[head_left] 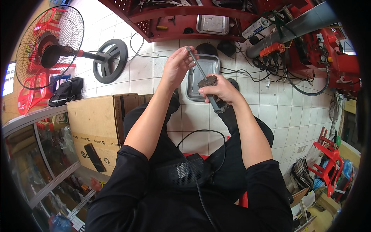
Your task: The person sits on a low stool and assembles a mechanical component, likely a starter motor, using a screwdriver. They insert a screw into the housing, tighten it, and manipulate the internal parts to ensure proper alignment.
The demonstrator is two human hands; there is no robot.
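Observation:
Above the tray, the fingers of my left hand [178,65] are closed on the upper end of a slim grey metal rod [199,66], which has a short, thicker head. The rod slants down to the right, and its lower end meets a dark, greasy metal part [208,81] with a notched round top. My right hand [223,91] wraps round that part, thumb across its front. The part's lower body shows below my fingers; the palm hides its middle. Beneath both hands a shallow silver metal tray [192,86] lies on the floor between my feet.
Ahead stands a red tool cart [181,29] with another metal tray [211,24]. A standing fan [50,54] and a cardboard box [94,123] with a phone [95,157] on it are at left. Cables [247,71] and red machinery [309,62] lie right. A black mesh pouch [185,172] rests on my lap.

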